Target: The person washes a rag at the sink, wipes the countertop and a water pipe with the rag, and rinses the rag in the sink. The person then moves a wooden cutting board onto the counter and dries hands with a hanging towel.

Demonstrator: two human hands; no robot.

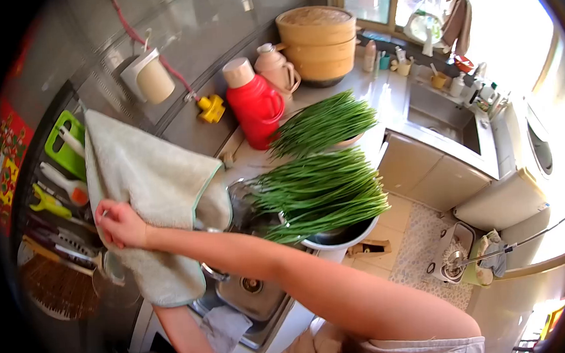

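A pale grey-green towel (146,172) hangs from the wall at the left. My right hand (122,224) lies at its left edge, with the fingers curled on the cloth. Under the towel's lower end comes my left forearm (185,338); my left hand is hidden behind the cloth. Right of the towel, long green stalks (322,190) lie across a pot (344,236). A second bunch of green stalks (324,123) rests behind them on the counter. Below my right forearm is a metal sink (245,298) with a whitish cloth (224,329) at its edge.
A red flask (252,107), a pink flask (275,70) and a bamboo steamer (316,45) stand along the wall. Utensils and a green board (67,147) hang at the left. Another sink (444,118) is at the right, with a mop bucket (452,253) on the floor.
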